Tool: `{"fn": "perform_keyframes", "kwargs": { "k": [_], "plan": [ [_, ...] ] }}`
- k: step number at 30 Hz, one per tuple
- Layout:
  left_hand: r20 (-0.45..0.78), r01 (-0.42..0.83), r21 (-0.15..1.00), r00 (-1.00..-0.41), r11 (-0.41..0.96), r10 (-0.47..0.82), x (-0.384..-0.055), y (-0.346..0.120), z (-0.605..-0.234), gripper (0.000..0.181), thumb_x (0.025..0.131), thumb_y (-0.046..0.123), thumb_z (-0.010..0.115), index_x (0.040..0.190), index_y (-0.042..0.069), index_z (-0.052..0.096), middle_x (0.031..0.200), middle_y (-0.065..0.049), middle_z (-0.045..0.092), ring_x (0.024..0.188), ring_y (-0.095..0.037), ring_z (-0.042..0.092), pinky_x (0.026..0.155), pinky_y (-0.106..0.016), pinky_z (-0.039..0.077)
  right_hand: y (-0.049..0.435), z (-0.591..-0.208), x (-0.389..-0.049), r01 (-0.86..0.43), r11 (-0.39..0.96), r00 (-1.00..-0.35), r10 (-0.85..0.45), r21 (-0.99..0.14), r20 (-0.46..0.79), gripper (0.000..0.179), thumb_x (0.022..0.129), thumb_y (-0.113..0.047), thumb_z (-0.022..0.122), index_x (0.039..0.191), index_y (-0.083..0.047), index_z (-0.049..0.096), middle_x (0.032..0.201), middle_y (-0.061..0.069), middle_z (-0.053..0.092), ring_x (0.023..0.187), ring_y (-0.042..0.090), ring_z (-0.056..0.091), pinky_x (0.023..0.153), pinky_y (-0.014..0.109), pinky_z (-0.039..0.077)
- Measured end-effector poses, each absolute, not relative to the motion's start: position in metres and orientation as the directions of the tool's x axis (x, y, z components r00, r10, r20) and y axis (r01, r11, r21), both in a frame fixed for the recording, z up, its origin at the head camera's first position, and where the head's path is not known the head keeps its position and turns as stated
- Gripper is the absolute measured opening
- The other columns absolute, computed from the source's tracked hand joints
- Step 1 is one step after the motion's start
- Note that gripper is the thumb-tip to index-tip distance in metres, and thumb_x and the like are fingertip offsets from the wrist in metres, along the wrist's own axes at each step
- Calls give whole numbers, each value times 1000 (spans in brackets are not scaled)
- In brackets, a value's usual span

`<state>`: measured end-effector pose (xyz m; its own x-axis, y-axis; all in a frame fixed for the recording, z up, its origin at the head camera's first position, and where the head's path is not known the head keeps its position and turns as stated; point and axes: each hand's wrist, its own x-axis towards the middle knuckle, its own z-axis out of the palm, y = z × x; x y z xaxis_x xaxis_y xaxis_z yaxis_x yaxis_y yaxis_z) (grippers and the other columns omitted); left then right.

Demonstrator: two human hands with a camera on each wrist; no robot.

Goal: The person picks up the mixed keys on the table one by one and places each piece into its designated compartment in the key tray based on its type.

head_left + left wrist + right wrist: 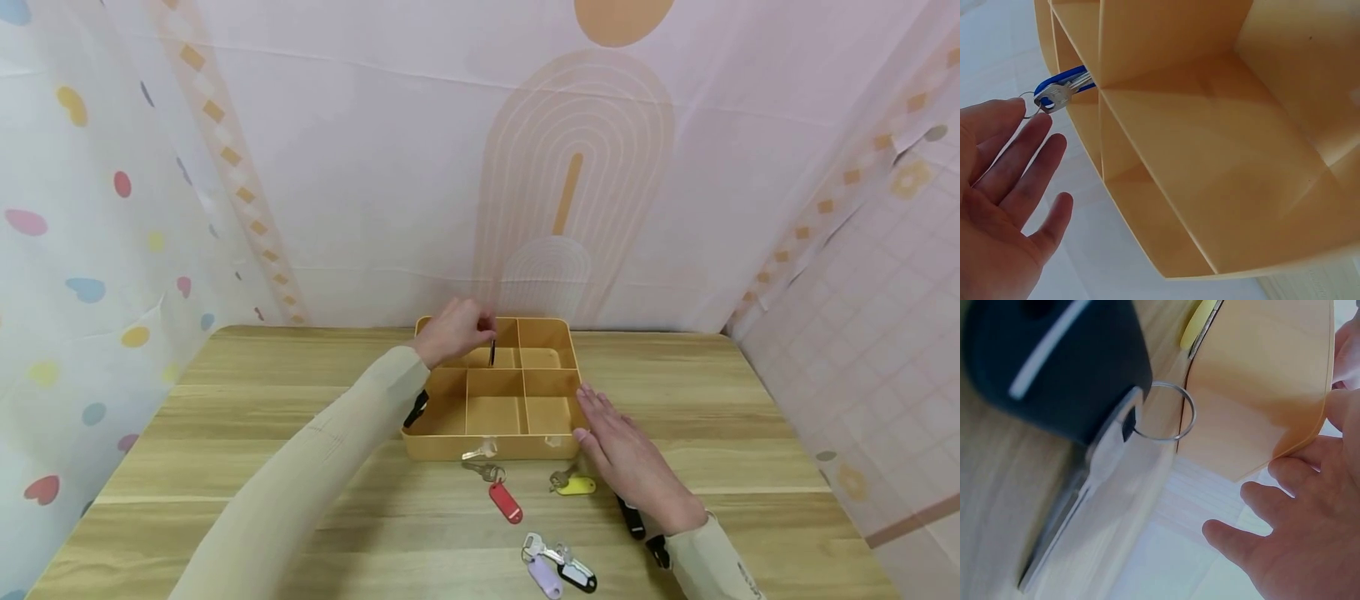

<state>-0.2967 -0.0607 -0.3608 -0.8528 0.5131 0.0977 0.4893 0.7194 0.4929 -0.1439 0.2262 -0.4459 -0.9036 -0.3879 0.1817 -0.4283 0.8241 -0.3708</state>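
My left hand [455, 332] is over the back row of a yellow divided box [442, 448], pinching a metal ring between thumb and finger. From that ring a silver key [1057, 97] and a blue key tag [1054, 81] hang down at a compartment's divider, their lower ends hidden behind it in the left wrist view. The other fingers of this hand are spread. My right hand [630, 458] rests against the box's right side, fingers extended, fingertips at the rim.
In front of the box lie keys with a red tag [506, 503], a yellow tag [576, 486], a lilac tag [545, 577] and a black tag [577, 577]. A patterned cloth [375, 208] hangs behind the wooden table [187, 467].
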Motion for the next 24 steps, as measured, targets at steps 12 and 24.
{"fn": "perform_keyframes", "kwargs": {
  "k": [12,24],
  "plan": [
    [47,499,364,-853,786,520,-299,-68,-374,15,97,16,73,106,6,78,110,-7,76,96,-24,68,88,-39,56,226,-447,-148,-438,825,-899,-402,-356,173,62,113,-39,39,162,-3,27,170,10,22,153,37,27,117,63,30],
    [-100,421,370,-868,828,486,-278,-84,-369,88,101,58,55,166,9,21,171,-20,14,156,-42,13,115,-79,10,229,-444,-151,-456,822,-890,-416,-342,186,62,113,-37,41,162,-1,29,168,17,26,151,41,31,116,65,32]
  ]
}}
